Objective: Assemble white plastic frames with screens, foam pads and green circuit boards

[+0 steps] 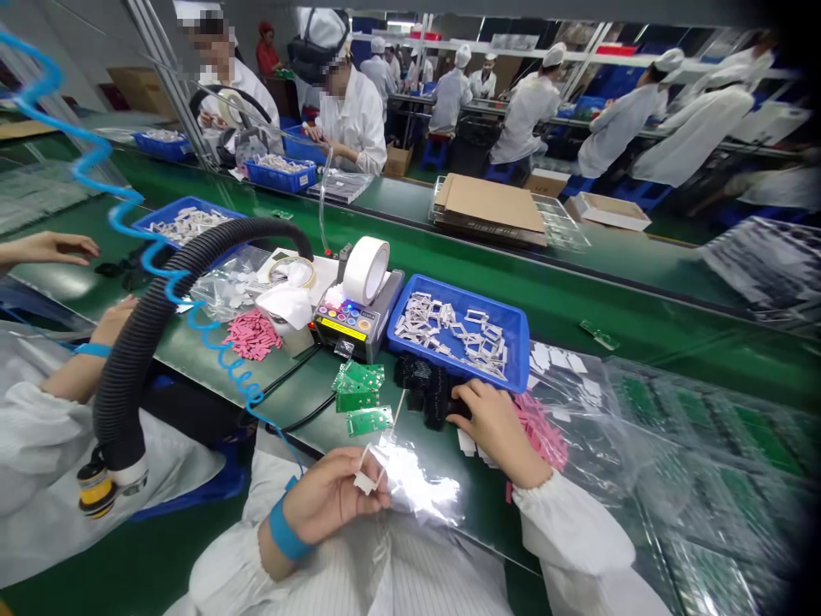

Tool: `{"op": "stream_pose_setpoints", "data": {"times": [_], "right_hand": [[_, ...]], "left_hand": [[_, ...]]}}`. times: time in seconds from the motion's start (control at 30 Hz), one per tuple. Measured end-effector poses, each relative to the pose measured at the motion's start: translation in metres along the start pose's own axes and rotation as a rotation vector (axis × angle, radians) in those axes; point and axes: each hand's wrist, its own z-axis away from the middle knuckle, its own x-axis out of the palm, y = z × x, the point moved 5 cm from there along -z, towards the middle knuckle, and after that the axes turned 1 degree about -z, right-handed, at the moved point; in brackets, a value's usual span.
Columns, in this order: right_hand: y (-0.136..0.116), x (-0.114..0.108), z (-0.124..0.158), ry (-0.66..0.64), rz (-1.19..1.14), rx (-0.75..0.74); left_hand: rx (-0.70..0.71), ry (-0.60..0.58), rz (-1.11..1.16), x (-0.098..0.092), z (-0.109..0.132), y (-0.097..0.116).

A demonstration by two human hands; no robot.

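My left hand, with a blue wrist band, is closed on a small white plastic frame, held above the front edge of the bench. My right hand reaches to the small black parts in front of the blue bin. Its thumb and fingertips are closed around the right end of these parts; how many they grip cannot be made out. Several green circuit boards lie left of the black parts. White frames fill much of the blue bin.
A grey tape dispenser carries a white tape roll. Pink strips lie in a pile left of it; more pink strips lie by my right wrist. A black hose and a coiled blue cord cross the left side, near a co-worker's hands.
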Motion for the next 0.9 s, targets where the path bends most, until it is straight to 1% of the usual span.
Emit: {"op": "stream_pose_setpoints", "data": {"times": [0.07, 0.13, 0.23, 0.3, 0.37, 0.43, 0.47, 0.5, 0.57, 0.6, 0.63, 0.7, 0.77, 0.83, 0.9], "right_hand": [[0.001, 0.003, -0.001, 0.019, -0.001, -0.002], [0.002, 0.001, 0.001, 0.048, -0.014, 0.007], [0.001, -0.010, 0.009, 0.109, -0.033, 0.040], [-0.005, -0.023, 0.015, 0.149, -0.042, 0.058], [-0.020, -0.038, 0.019, 0.193, -0.088, 0.070], [-0.046, -0.048, 0.017, 0.198, -0.247, 0.068], [-0.064, -0.048, 0.011, 0.157, -0.367, 0.052], [-0.086, -0.043, 0.004, 0.067, -0.502, 0.023], [-0.140, -0.020, -0.015, -0.228, -0.722, -0.074], [-0.171, -0.003, -0.024, -0.419, -0.798, -0.127], [-0.200, 0.013, -0.034, -0.534, -0.841, -0.173], [-0.255, 0.051, -0.052, -0.697, -0.894, -0.211], [-0.303, 0.093, -0.061, -0.893, -0.936, -0.203], [-0.342, 0.129, -0.063, -1.038, -0.982, -0.153], [-0.371, 0.153, -0.059, -1.130, -1.038, -0.101]], "left_hand": [[0.014, -0.011, 0.040, -0.006, 0.005, 0.003], [0.036, -0.032, 0.031, -0.012, 0.014, 0.007], [0.079, -0.043, -0.044, -0.022, 0.039, 0.013], [0.113, 0.013, -0.081, -0.036, 0.060, 0.015], [0.152, 0.134, -0.060, -0.058, 0.082, 0.016], [0.212, 0.306, 0.010, -0.088, 0.103, 0.017], [0.255, 0.415, 0.056, -0.105, 0.113, 0.020], [0.305, 0.536, 0.108, -0.122, 0.124, 0.024], [0.417, 0.760, 0.224, -0.153, 0.145, 0.034], [0.472, 0.831, 0.278, -0.165, 0.154, 0.041], [0.522, 0.874, 0.321, -0.174, 0.162, 0.047], [0.594, 0.895, 0.369, -0.184, 0.174, 0.060], [0.632, 0.899, 0.381, -0.188, 0.184, 0.068], [0.668, 0.916, 0.380, -0.191, 0.192, 0.071], [0.719, 0.932, 0.369, -0.193, 0.201, 0.073]]}}
